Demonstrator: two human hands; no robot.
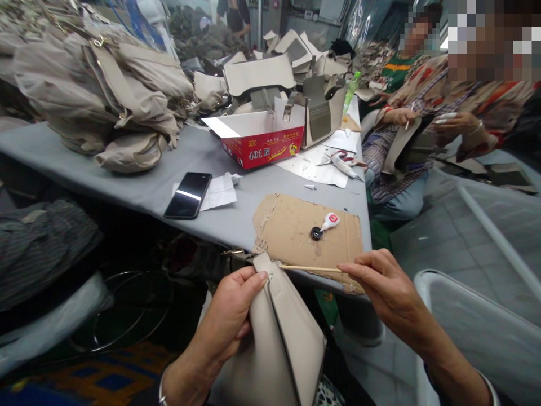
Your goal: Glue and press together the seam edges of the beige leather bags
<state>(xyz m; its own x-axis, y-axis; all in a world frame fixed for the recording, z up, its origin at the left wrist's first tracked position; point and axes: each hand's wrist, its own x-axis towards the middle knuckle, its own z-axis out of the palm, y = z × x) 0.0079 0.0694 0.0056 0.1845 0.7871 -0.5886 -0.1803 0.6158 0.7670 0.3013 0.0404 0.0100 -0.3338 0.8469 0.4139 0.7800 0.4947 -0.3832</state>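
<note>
My left hand (230,307) grips the upper edge of a beige leather bag (270,338) by a strap tab, thumb on top and fingers behind. The bag hangs in front of the table edge, its lower part running out of view. A thin wooden stick (313,269) is pinched between the thumb and fingers of my right hand (382,282). The stick's far tip touches or nearly touches the bag beside the tab. Just beyond, a cardboard sheet (287,225) carries a small white glue bottle (331,220) and a round black cap (316,233).
A phone (188,195) lies on white paper (222,192) at the left. Behind stand a red box (270,141), pliers (342,163), a green bottle (351,90) and piled bag parts (257,76). Finished-looking bags (105,84) heap far left. A co-worker (422,124) sits at the right.
</note>
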